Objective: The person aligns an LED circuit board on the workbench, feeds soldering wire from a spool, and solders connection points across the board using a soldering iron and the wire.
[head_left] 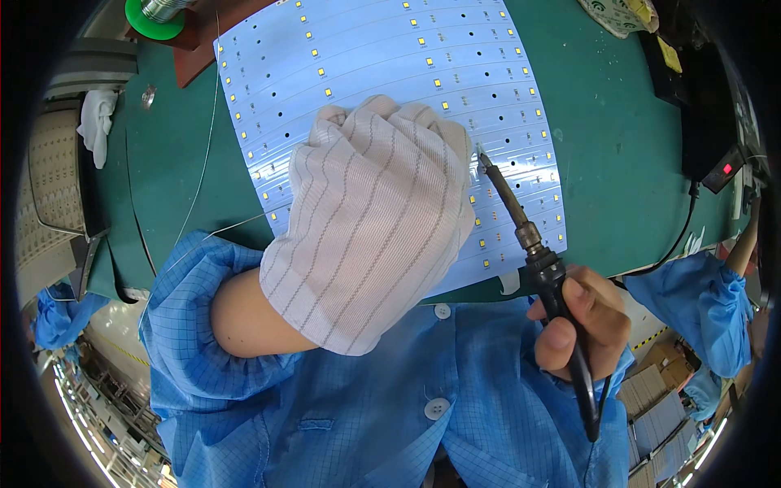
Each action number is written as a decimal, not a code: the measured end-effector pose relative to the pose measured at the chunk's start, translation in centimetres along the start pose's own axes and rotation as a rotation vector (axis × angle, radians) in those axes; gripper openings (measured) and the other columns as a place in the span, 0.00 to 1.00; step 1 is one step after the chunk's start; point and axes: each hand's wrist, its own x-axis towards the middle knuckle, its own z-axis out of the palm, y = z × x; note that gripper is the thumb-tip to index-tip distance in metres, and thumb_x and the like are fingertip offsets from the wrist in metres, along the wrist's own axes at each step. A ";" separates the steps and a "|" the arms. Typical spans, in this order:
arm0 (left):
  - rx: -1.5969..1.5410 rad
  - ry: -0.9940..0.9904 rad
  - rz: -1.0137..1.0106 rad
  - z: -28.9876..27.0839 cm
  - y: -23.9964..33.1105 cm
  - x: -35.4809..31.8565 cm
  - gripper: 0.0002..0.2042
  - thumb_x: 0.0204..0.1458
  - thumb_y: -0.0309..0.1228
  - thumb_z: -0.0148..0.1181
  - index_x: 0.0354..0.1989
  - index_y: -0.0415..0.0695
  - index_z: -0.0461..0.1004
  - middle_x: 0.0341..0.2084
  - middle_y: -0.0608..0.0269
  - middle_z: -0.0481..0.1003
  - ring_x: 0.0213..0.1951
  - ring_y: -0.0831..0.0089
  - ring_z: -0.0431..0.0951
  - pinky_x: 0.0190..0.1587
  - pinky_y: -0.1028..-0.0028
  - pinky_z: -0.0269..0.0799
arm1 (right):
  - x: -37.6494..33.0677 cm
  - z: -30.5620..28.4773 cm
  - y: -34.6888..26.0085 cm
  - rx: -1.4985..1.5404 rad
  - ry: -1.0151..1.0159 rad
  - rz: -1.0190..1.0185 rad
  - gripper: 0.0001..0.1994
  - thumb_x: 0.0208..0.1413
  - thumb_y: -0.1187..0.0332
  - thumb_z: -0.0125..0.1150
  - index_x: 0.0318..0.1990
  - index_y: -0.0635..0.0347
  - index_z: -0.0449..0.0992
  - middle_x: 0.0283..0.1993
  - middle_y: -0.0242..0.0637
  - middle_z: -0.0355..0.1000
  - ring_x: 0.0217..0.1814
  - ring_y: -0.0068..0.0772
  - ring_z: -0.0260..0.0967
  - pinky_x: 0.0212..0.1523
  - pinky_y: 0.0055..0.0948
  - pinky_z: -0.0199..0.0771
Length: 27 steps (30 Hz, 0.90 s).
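My left hand (378, 211), in a white glove with thin dark stripes, is closed over the middle of a white LED board (366, 49). Its fingers curl downward, and whatever they grip is hidden beneath the glove. Bare and closed, my right hand (586, 321) holds a soldering iron (521, 215) by its black handle. The iron slants up and left, its tip right beside the gloved fingers, at or just above the board; contact cannot be made out. Rows of small yellow LEDs run along the board. A thin wire (213, 134) passes left of it toward my left sleeve.
A green-flanged wire spool (154, 24) stands at the far left on a reddish-brown base. The board lies on a green mat (602, 163). On the right sits a black box (716, 122) with a red light and a cable. Another person's blue sleeve (700, 305) shows at right.
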 end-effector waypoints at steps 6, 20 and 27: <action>0.026 -0.054 -0.077 -0.2 0.5 0.1 0.10 0.38 0.27 0.58 0.31 0.41 0.68 0.29 0.55 0.69 0.37 0.56 0.69 0.41 0.62 0.65 | 0.0 0.0 -0.3 -0.039 0.049 0.001 0.16 0.53 0.65 0.60 0.38 0.71 0.64 0.16 0.38 0.64 0.13 0.31 0.62 0.13 0.27 0.62; -0.015 0.016 -0.012 -0.5 0.1 0.6 0.10 0.37 0.25 0.59 0.30 0.43 0.69 0.29 0.59 0.69 0.35 0.60 0.68 0.37 0.64 0.65 | 0.8 -2.6 0.7 0.082 0.002 0.179 0.16 0.56 0.64 0.55 0.45 0.66 0.61 0.24 0.42 0.66 0.22 0.26 0.63 0.23 0.24 0.65; 0.018 0.068 0.009 0.1 0.5 0.8 0.10 0.36 0.25 0.59 0.30 0.42 0.70 0.30 0.59 0.70 0.35 0.61 0.69 0.35 0.63 0.65 | 4.9 -2.9 3.7 -0.320 0.349 0.159 0.17 0.58 0.62 0.55 0.50 0.65 0.68 0.41 0.48 0.71 0.42 0.33 0.69 0.45 0.28 0.68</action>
